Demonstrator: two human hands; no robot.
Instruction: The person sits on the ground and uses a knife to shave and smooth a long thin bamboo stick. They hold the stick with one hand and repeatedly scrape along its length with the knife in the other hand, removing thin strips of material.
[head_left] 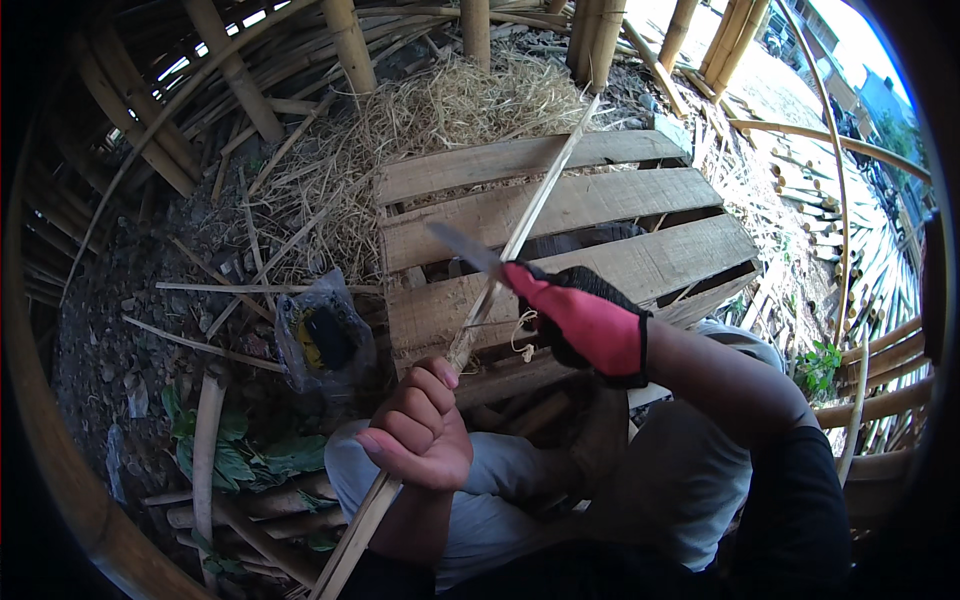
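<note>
A long split bamboo strip (pixel 539 200) runs slantwise from the lower left, up across the pallet, to the far posts. My bare left hand (pixel 420 428) is wrapped round it above my left knee. On my right hand (pixel 590 318) is a red and black glove, its fingers closed round a knife whose handle is mostly hidden. The knife's blade (pixel 465 248) points to the upper left and crosses the strip just beyond the glove. A thin curled shaving (pixel 525 335) hangs beside the strip near the glove.
Before me lies a slatted wooden pallet (pixel 640 262). A heap of pale shavings (pixel 470 105) is behind it. Left of it sits a clear plastic bag (pixel 325 335) with yellow and black contents. Bamboo posts (pixel 350 45) stand behind; cut poles (pixel 835 210) lie right.
</note>
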